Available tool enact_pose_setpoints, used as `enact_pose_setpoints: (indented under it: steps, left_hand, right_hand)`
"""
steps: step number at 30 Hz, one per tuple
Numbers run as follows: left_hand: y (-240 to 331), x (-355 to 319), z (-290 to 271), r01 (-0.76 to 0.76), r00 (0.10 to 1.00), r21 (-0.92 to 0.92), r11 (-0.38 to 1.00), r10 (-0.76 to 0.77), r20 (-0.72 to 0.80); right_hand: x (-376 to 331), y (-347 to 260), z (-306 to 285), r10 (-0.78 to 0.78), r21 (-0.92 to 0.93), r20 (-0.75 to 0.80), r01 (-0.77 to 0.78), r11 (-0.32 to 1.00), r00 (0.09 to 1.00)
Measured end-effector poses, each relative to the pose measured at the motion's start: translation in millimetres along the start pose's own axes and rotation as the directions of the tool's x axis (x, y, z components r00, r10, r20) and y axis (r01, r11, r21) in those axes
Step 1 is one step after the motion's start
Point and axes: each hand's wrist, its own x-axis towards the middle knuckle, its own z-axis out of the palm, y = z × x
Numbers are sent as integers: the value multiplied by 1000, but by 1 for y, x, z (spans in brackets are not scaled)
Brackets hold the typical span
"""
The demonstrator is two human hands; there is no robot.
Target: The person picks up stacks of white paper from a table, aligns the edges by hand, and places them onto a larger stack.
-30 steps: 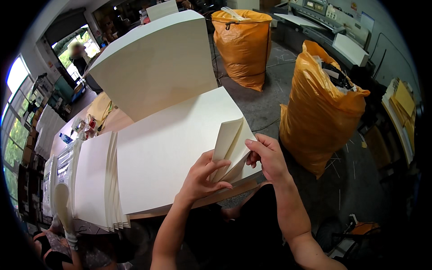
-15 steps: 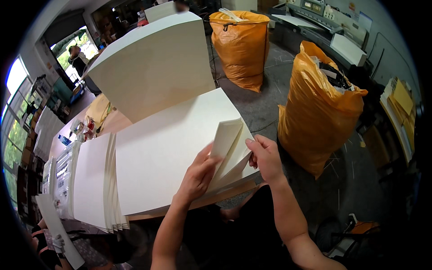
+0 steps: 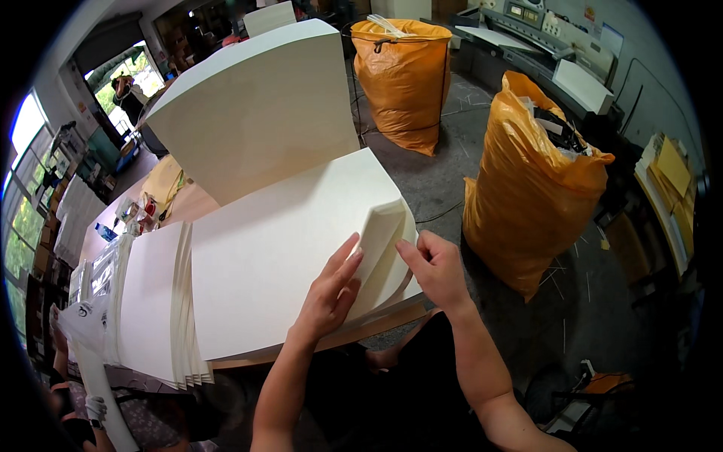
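Observation:
A wide stack of large white sheets [image 3: 279,256] lies on the table in front of me. At its right end the top sheet is folded over into a narrow white flap [image 3: 373,245]. My left hand [image 3: 331,294] rests along the left side of that flap, its fingers stretched out and nearly flat. My right hand [image 3: 439,270] is curled at the right side, with a fingertip touching the flap's inner edge and the other fingers folded in. The part of the sheet behind my right hand is hidden.
A tall stack of white sheets [image 3: 256,113] stands behind. More white sheets [image 3: 154,294] lie fanned at left. Two orange sacks [image 3: 403,90] [image 3: 535,196] stand on the floor to the right. At lower left, a co-worker's gloved hand [image 3: 96,408] is beside a long white strip.
My right hand has shifted left, from the sheet's outer edge to the flap. The left hand's fingers have straightened. The co-worker's strip has moved lower, and a clear plastic piece now shows there.

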Motion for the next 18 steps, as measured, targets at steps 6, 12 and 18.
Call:
enact_pose_setpoints:
  steps: [6,12,18]
  left_hand:
    - [12,6,-2,-55,986,43,998,48,160]
    - [2,2,-5,21,992,33,999,-24,122]
    - [3,2,-1,-16,985,94,995,0,170]
  right_hand:
    - [3,-7,4,100,429,66,-119,896,993]
    - [-15,24,-7,-263,-102,-267,244,964,927]
    - [-42,35,-15,-518,-668,292,559,491,804]
